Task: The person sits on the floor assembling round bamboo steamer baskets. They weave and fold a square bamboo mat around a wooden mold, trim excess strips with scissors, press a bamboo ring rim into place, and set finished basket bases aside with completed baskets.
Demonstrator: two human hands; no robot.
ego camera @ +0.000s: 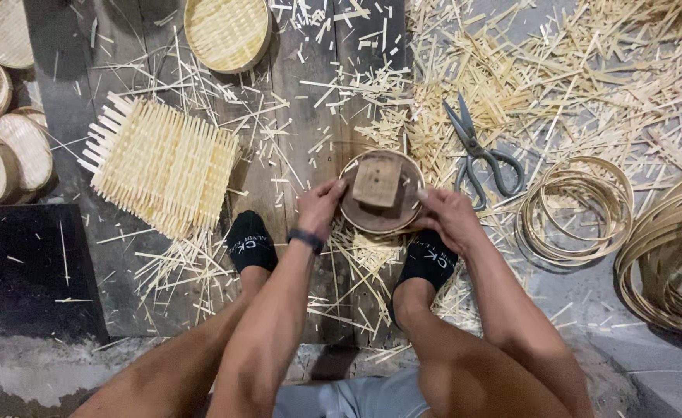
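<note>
Both hands are closed on the rim of a round bamboo tray (378,210) that sits on the wooden floor (302,139) between the person's socked feet — the left hand (319,207) has its grip clamped on the near-left edge, the right hand (445,215) on the right edge, with a wooden block (376,179) resting inside. If either grip presses unevenly the hoop could spring out of round or the block could tip off — and the loose bamboo splinters (356,263) underneath might let the tray skid. The scissors (476,151) lie open-bladed just beside the right hand, so a careless reach could catch them.
</note>
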